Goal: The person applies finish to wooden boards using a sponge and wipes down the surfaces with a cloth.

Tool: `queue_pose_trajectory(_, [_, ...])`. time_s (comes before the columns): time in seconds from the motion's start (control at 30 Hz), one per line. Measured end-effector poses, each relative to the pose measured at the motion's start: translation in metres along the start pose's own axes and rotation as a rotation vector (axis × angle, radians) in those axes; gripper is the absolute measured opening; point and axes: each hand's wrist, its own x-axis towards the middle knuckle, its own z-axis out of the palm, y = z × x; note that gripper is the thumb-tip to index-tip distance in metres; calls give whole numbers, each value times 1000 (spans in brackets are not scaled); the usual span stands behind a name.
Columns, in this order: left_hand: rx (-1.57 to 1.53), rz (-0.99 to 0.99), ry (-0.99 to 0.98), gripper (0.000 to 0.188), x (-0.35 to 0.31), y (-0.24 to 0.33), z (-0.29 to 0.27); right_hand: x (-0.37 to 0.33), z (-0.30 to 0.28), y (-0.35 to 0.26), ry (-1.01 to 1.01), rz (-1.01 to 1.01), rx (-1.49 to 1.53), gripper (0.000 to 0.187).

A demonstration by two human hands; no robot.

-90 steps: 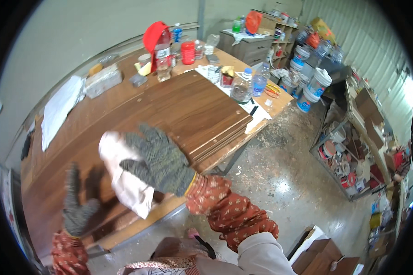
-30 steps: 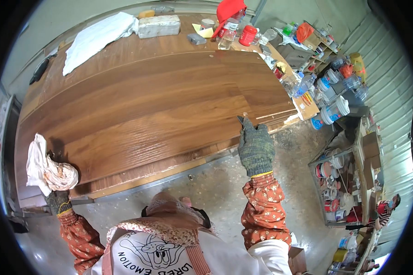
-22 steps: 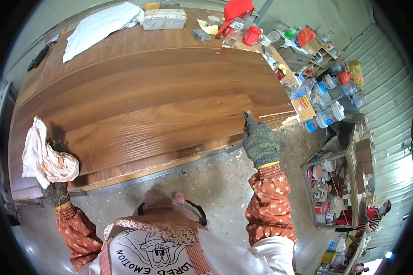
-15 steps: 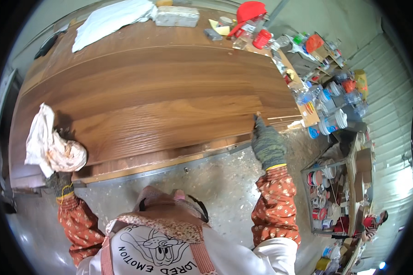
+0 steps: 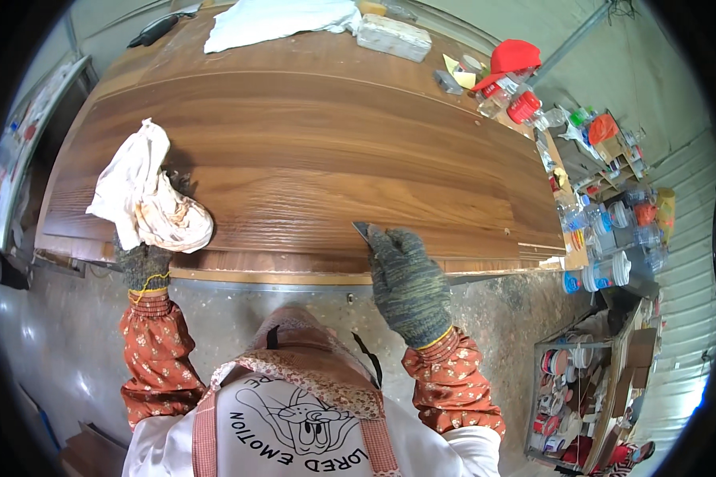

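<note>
A wide brown wood-grain board [image 5: 318,159] lies flat on the workbench in front of me. My left hand [image 5: 143,266], in a grey-green knit glove, is closed on a white cloth [image 5: 155,207] with brown stains, resting over the board's left end. The cloth hides most of those fingers. Along the near edge, right of the middle, my right hand [image 5: 410,286] wears a matching glove. Its fingers are closed on a small flat dark blade [image 5: 361,230] whose tip sticks out to the left, just over the board; its handle is hidden.
Along the bench's far side lie a white cloth [image 5: 282,22], a pale block [image 5: 394,37] and a black tool [image 5: 153,32]. A red cap [image 5: 515,60] and a red-topped jar [image 5: 523,107] stand far right. Plastic buckets [image 5: 610,273] and a cluttered shelf [image 5: 569,389] are at right.
My right hand has moved left along the board's near edge, and the blade now shows at its fingertips. My left hand still holds the cloth, now farther in over the board. The view has shifted.
</note>
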Motion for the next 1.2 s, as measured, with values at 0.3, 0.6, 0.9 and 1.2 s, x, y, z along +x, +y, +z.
queue_pose_trajectory(0.3, [181,-2,-11,45,0,35,13,49,19,-28,-178,-109,-144,37])
queue_pose_trajectory(0.6, [260,165,-17,49,1,33,13,106,40,-27,-248,-55,-179,39])
queue_pose_trajectory(0.9, [445,201,16,38,2,38,13,107,46,-25,-180,-81,-227,40])
queue_pose_trajectory(1.2, [135,24,57,53,4,35,18,107,41,-15,-209,-3,-245,41])
